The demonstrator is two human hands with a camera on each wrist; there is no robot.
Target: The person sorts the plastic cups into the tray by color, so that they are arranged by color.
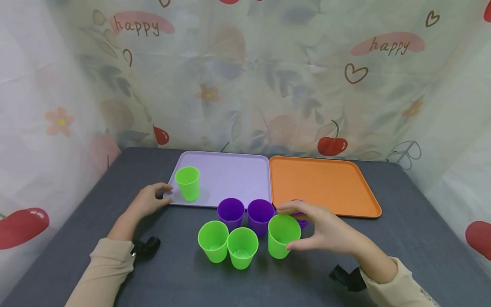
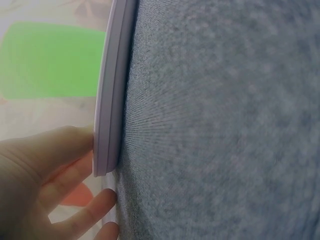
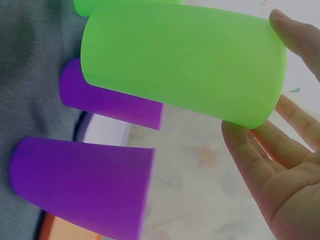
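Note:
My right hand [image 1: 326, 228] holds a green cup [image 1: 283, 238] near its rim, thumb on one side and fingertips on the other. The right wrist view shows this green cup [image 3: 185, 62] above the dark cloth. Beside it stand two more green cups, a left one [image 1: 213, 243] and a middle one [image 1: 242, 249]. Behind are purple cups [image 1: 230, 213], one partly hidden by my right hand. My left hand [image 1: 148, 199] touches the left edge of the lilac tray [image 1: 234, 181], fingers loosely bent. Another green cup [image 1: 188, 184] stands upright on that tray.
An orange tray [image 1: 322, 183] lies right of the lilac one, edges close together. Both sit toward the back of the dark cloth-covered table [image 1: 172, 277]. A printed curtain [image 1: 249, 106] hangs behind the table and along both sides.

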